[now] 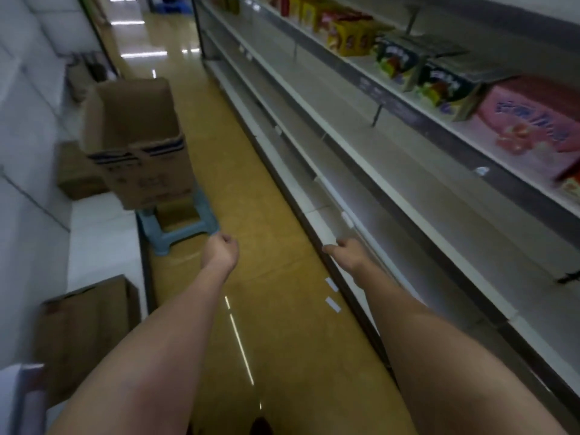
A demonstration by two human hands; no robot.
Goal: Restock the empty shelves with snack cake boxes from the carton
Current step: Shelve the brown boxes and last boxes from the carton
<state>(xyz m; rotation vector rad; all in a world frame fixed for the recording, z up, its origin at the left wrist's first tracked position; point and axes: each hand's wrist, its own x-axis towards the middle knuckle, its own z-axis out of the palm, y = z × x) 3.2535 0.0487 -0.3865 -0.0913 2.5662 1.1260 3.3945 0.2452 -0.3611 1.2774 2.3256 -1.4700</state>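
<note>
An open brown carton [135,146] stands on a light blue stool [175,227] at the left of the aisle; its inside looks bare from here. Long grey shelves [361,171] run along the right. The upper shelf carries yellow boxes [348,37], dark green boxes [445,86] and a pink box [530,127]. Both my arms stretch forward. My left hand [221,249] hangs over the floor next to the stool's corner, fingers curled, holding nothing. My right hand [343,249] lies at the front edge of the lowest shelf, fingers loosely bent, nothing in it.
A second brown carton [84,328] sits at the near left by the white wall unit [34,152]. More cartons [75,177] stand behind the stool. The tan floor [251,189] runs down the aisle. Two white labels [332,296] lie on it.
</note>
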